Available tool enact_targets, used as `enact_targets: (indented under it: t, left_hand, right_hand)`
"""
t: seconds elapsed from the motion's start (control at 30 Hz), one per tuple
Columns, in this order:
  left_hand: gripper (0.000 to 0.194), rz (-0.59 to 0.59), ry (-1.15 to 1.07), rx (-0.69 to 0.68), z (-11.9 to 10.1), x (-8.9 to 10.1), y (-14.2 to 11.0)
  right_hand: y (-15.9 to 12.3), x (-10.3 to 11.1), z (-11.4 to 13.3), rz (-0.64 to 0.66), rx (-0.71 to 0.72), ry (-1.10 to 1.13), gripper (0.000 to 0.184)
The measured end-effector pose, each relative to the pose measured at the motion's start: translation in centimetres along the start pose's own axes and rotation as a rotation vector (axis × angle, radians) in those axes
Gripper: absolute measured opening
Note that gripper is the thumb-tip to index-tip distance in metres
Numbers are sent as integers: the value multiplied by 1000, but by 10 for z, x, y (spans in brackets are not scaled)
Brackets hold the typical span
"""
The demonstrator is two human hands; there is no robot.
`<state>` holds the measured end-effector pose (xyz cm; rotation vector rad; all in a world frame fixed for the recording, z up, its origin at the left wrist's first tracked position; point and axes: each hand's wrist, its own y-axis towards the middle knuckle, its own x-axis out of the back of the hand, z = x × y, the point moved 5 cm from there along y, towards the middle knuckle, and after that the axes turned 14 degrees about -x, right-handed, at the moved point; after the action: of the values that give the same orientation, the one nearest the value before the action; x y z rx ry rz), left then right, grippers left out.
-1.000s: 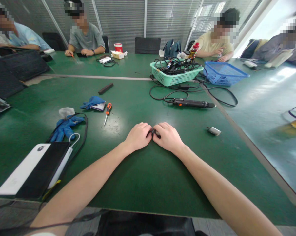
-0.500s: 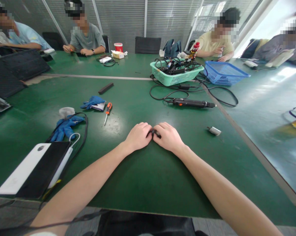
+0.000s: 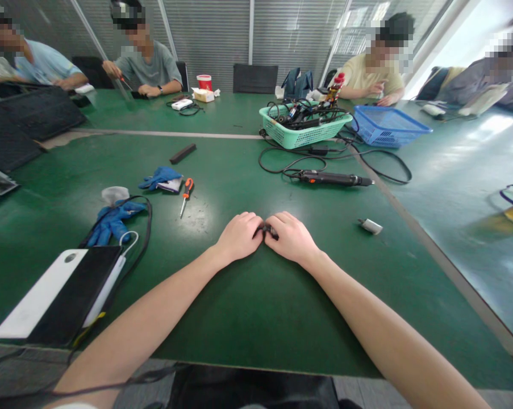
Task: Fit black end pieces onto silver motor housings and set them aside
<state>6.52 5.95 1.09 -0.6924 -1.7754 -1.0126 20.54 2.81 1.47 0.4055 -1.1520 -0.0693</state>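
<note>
Close together over the middle of the green table (image 3: pixel 256 318), my left hand (image 3: pixel 240 236) and my right hand (image 3: pixel 291 237) are both closed on one small dark piece (image 3: pixel 266 228). Only a bit of it shows between the thumbs and fingers, so its kind cannot be made out. To the right lies a small silver cylinder (image 3: pixel 371 226), which looks like a little motor. An orange-handled screwdriver (image 3: pixel 187 190) rests left of my hands. Beyond them is a black electric screwdriver (image 3: pixel 335 179) with its cable.
A green basket (image 3: pixel 301 136) of cables and tools stands beside a blue basket (image 3: pixel 390 128) at the back. Blue gloves (image 3: pixel 113 221), a black-and-white slab (image 3: pixel 60 295) and a dark bar (image 3: pixel 183 153) lie on the left. Several people sit around the table.
My hands keep the same grip and place. Across the table at left, a person has raised one hand, which holds a red-handled tool.
</note>
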Motion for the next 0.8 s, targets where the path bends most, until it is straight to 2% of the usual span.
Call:
enact_targets:
  t: [0.8]
  left_hand:
    - [9,0,-1,-8,0,0,0]
  right_hand:
    - [1,1,-1,-4,2,21,6]
